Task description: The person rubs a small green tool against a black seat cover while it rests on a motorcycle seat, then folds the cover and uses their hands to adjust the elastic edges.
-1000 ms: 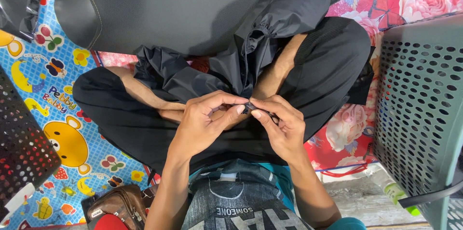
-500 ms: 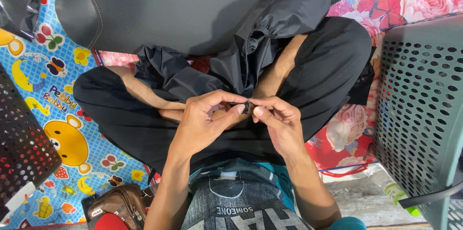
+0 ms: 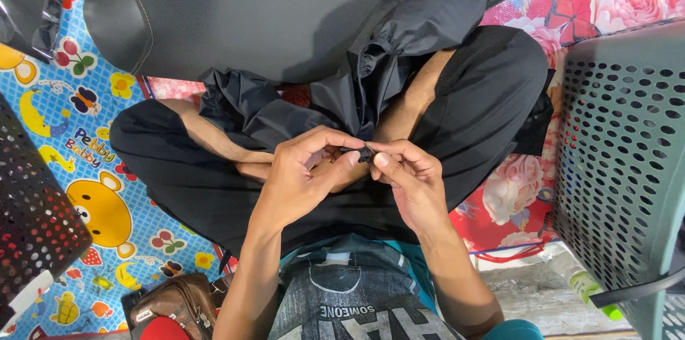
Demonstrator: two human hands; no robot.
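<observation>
I sit cross-legged in black trousers. A black fabric garment (image 3: 399, 47) drapes from a black cushion down over my lap. My left hand (image 3: 307, 172) and my right hand (image 3: 408, 176) meet over my lap. Both pinch a small black fastener piece (image 3: 366, 152) at the garment's lower end, thumbs and forefingers closed on it. The piece is mostly hidden by my fingertips.
A large black padded cushion (image 3: 235, 12) lies ahead. A grey perforated plastic basket (image 3: 628, 161) stands at the right, a dark perforated basket (image 3: 32, 226) at the left. A brown bag (image 3: 175, 304) sits near my left knee. Colourful printed mats (image 3: 78, 140) cover the floor.
My hands have stayed together on the small black piece, with only slight finger shifts. The garment has not moved.
</observation>
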